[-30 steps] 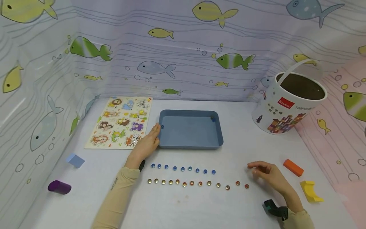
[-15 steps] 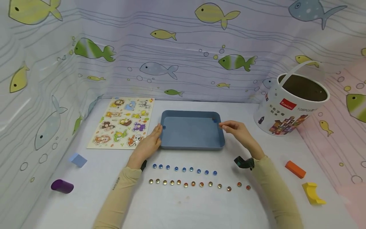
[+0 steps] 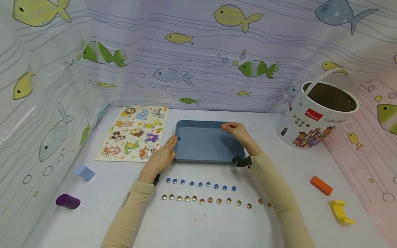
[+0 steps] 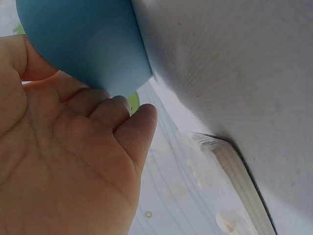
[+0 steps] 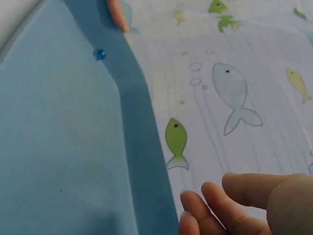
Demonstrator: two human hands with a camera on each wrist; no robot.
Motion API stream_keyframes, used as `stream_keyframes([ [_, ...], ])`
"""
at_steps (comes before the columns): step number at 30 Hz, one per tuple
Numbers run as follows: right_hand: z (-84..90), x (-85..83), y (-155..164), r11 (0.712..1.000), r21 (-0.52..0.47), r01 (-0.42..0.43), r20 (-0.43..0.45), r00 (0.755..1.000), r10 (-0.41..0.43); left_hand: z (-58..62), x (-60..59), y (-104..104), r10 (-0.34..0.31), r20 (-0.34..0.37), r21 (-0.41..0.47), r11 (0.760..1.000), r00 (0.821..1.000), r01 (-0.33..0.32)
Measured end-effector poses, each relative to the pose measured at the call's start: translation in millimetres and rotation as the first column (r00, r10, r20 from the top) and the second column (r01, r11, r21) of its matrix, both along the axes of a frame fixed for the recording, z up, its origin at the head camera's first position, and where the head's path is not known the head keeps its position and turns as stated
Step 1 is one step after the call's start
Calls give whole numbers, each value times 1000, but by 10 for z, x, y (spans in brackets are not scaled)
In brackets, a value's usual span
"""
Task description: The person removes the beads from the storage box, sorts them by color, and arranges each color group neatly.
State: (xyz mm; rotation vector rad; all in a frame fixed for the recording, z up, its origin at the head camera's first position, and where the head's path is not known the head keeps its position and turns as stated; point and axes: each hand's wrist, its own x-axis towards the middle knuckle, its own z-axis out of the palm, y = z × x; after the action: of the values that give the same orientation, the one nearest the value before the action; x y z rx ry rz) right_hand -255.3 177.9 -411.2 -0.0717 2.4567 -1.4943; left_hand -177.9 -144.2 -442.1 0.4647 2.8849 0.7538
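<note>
My left hand (image 3: 159,156) rests with straight fingers against the left side of the blue tray (image 3: 192,161). In the left wrist view its fingertips touch the tray's outer wall (image 4: 98,49). Above the tray's right part is my right hand (image 3: 237,132), fingers loosely bent; in the right wrist view nothing shows between thumb and fingers. A blue glass bead (image 5: 99,54) lies inside the tray by its left wall. The right hand hides the tray's far right corner. In front of the tray run a row of blue beads (image 3: 200,184) and a row of amber beads (image 3: 202,201).
An animal puzzle board (image 3: 133,132) lies left of the tray. A white bucket (image 3: 310,120) stands at the back right. Blocks lie at the sides: light blue (image 3: 85,173), purple (image 3: 68,201), orange (image 3: 321,185) and yellow (image 3: 340,212). My right sleeve partly covers the amber row's end.
My right hand has moved from the right of the bead rows to the tray's right edge, then leftward over the tray. The left hand has stayed at the tray's left side.
</note>
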Motion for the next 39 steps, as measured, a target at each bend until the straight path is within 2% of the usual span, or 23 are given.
stream_keyframes([
  [9, -250, -201, -109, 991, -27, 134, -13, 991, -135, -23, -3, 1, 2, -28, -8, 1000, 1000, -2],
  [14, -263, -284, -123, 971, -122, 205, -37, 977, -210, -28, -2, 13, 6, -23, -8, 1000, 1000, -7],
  [17, -237, -320, -160, 962, -145, 230, -49, 970, -239, -9, 2, 9, 1, -33, -13, 1000, 999, -2],
  [19, -228, -337, -212, 970, -124, 207, -48, 976, -214, 2, 5, 3, 3, -34, -15, 1000, 999, -4],
  [24, -253, -350, -464, 999, -21, 48, -58, 997, -49, -31, 0, 6, 9, -17, -9, 1000, 1000, -9],
  [26, -273, -370, -627, 1000, 9, -18, -79, 997, 19, -41, -5, 0, 18, -16, -4, 1000, 1000, -18],
  [29, -335, -399, -864, 997, 30, -68, -110, 991, 70, -53, -5, 3, 24, -21, 3, 1000, 1000, -24],
  [34, -470, -422, -1195, 983, 157, -96, -187, 974, 125, -60, 16, 8, 18, -17, 4, 1000, 1000, -18],
  [39, -469, -450, -1481, 931, 354, -91, -268, 944, 194, -43, 16, -3, 19, -32, 4, 1000, 999, -19],
])
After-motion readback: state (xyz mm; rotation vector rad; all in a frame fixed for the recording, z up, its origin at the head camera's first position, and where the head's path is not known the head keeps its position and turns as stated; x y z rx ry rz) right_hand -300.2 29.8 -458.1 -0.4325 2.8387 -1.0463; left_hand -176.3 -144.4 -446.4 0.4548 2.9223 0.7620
